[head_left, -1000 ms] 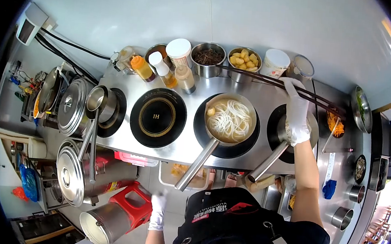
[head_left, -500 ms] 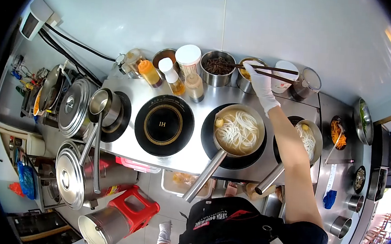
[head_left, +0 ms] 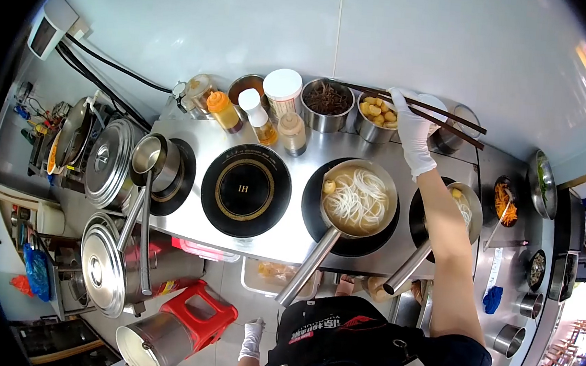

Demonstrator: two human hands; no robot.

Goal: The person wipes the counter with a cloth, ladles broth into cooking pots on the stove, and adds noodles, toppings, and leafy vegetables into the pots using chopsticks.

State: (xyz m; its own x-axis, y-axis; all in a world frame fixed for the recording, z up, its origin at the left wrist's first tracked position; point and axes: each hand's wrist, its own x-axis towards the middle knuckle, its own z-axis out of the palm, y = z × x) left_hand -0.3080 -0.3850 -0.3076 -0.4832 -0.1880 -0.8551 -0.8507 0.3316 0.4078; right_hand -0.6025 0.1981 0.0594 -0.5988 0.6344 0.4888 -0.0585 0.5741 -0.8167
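My right hand (head_left: pixel 411 127), in a white glove, grips long dark chopsticks (head_left: pixel 449 119). Their tips reach left to the steel pot of dark shredded food (head_left: pixel 327 103). Just left of the hand is a pot of yellow chunks (head_left: pixel 378 112). Below stands a pan of white noodles in broth (head_left: pixel 358 198) on a black hob. A second noodle pan (head_left: pixel 461 210) is partly hidden by my right forearm. My left hand (head_left: pixel 252 338), also gloved, hangs low over the floor beside the apron; its fingers look curled, but what they hold, if anything, is too small to tell.
Squeeze bottles (head_left: pixel 224 111) and a white-lidded tub (head_left: pixel 283 89) line the back left. A round hob (head_left: pixel 245 189) lies left of the noodle pan. Lidded stockpots (head_left: pixel 101 271) and a red stool (head_left: pixel 200 313) are at left. Shredded orange food (head_left: pixel 505 203) sits at right.
My right hand swung left from above the second pan to the back pots, then shifted slightly right. The chopstick tips moved onto the dark shredded food. My left hand dropped lower and moved slightly right.
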